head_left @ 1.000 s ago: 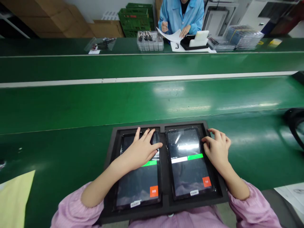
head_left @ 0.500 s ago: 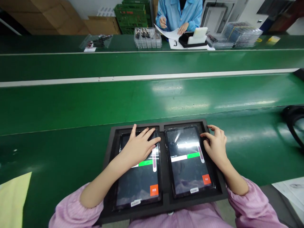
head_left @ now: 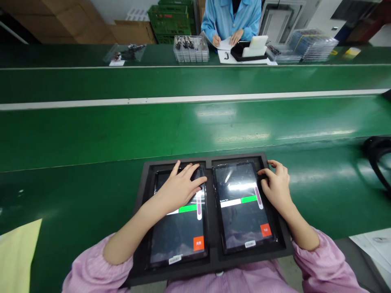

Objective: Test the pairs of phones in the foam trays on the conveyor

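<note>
Two tablets lie side by side in the recesses of a black foam tray [head_left: 213, 260]. Both the left tablet [head_left: 171, 244] and the right tablet [head_left: 238, 219] have lit screens with white and green bars, a slider and a red-orange square. My left hand [head_left: 179, 190] rests with spread fingers across the upper part of the left tablet, covering some of its screen. At the upper right edge of the right tablet is my right hand [head_left: 277, 185], its fingers bent but apart. Its index fingertip reaches the tablet's side, while other fingers curl over the tray rim.
Across the green bench [head_left: 91, 134], a person in a blue jacket [head_left: 230, 20] handles papers. Near them are clear plastic trays [head_left: 192, 51] and a black holder [head_left: 249, 52]. A yellow sheet [head_left: 18, 256] lies at left, a black curved object [head_left: 377, 156] at right.
My hands and both tablets stay nearly where they were. Across the bench, the person's writing hand has moved down to the paper.
</note>
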Demonstrator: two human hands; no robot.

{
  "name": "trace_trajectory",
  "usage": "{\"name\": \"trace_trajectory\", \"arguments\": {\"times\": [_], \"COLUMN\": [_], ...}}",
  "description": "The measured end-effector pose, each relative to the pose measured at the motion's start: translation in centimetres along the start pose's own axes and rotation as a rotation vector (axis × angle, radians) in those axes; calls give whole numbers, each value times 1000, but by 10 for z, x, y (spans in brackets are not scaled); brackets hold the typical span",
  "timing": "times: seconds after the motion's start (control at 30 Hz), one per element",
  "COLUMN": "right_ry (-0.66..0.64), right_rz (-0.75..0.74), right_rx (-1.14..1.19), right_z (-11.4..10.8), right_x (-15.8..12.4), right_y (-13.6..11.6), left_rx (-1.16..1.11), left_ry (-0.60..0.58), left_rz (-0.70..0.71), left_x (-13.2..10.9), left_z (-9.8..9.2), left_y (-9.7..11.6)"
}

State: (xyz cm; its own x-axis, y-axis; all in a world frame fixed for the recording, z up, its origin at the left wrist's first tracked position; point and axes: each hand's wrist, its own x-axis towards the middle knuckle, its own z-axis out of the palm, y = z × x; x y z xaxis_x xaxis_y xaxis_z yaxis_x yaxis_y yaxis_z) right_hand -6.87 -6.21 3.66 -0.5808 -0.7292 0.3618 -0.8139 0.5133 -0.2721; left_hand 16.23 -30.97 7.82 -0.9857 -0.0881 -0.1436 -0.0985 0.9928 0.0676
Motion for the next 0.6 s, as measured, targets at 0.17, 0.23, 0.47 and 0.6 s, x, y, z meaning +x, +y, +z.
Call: {"name": "trace_trajectory", "arguments": {"times": [0.17,0.23,0.47,0.6], "right_ry": [-8,5,47,110], "right_rz": [-20,-45,-159,-141], "right_rx": [1,35,300,436], "right_z": [2,2,-6,-8], "right_x": [0,1,8,6], "right_y": [1,1,1,-3], "left_rx": [-1,-26,-49,43], "left_ry": [17,35,73,27], "left_rz": [-41,-96,-356,-525], "left_x": [2,3,3,-1], "left_z": [-1,-2,-10,-20], "left_y": [-5,-8,-16,-21]}}
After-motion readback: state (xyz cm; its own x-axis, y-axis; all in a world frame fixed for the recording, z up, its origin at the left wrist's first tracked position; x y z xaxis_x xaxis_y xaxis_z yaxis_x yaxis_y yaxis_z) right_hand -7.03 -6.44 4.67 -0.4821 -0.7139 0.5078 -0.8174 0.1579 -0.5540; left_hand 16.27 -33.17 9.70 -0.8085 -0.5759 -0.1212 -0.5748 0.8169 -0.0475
